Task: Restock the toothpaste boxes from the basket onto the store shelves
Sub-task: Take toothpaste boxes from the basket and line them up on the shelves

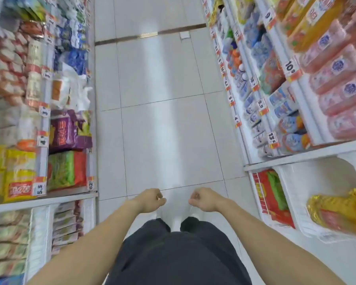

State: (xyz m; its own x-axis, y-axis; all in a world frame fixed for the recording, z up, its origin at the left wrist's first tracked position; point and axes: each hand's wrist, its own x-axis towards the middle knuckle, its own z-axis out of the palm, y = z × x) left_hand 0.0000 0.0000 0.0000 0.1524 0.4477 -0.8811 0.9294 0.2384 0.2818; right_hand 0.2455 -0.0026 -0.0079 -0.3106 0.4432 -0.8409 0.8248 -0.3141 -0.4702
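Note:
I look down a store aisle at both my arms stretched forward over the white tiled floor. My left hand and my right hand hang side by side above my feet, fingers curled into loose fists with nothing in them. No basket and no toothpaste boxes show in this view. Shelves on the left hold snack bags and packets. Shelves on the right hold bottles, pink packs and pouches.
The aisle floor runs straight ahead between the two shelf rows, crossed by a dark metal strip farther on. A white shelf end unit with a yellow bag and red packs juts out at lower right.

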